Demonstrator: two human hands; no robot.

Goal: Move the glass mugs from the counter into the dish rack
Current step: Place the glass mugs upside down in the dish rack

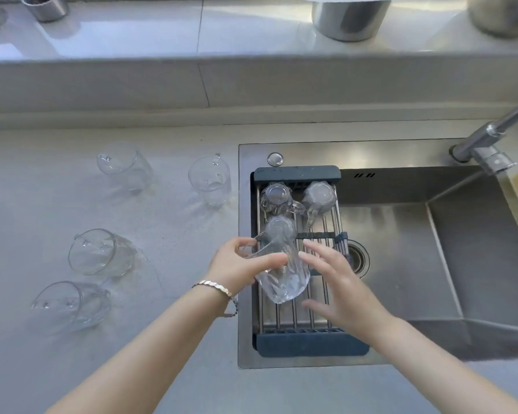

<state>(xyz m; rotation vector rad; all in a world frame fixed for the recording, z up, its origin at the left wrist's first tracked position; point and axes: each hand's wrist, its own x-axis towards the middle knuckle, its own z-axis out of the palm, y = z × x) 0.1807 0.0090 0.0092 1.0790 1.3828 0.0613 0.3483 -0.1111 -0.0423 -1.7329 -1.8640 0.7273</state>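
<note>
Gripping tilted glass mug [281, 277] over dish rack [311, 348], left hand [240, 264], right hand [338, 282] spread empty

No legible text, label, brand, number or sign appears on any surface or object in the head view.

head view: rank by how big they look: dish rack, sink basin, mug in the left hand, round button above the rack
1. sink basin
2. dish rack
3. mug in the left hand, though it sits nearer the camera than the rack, which inflates it
4. round button, clearly smallest
</note>
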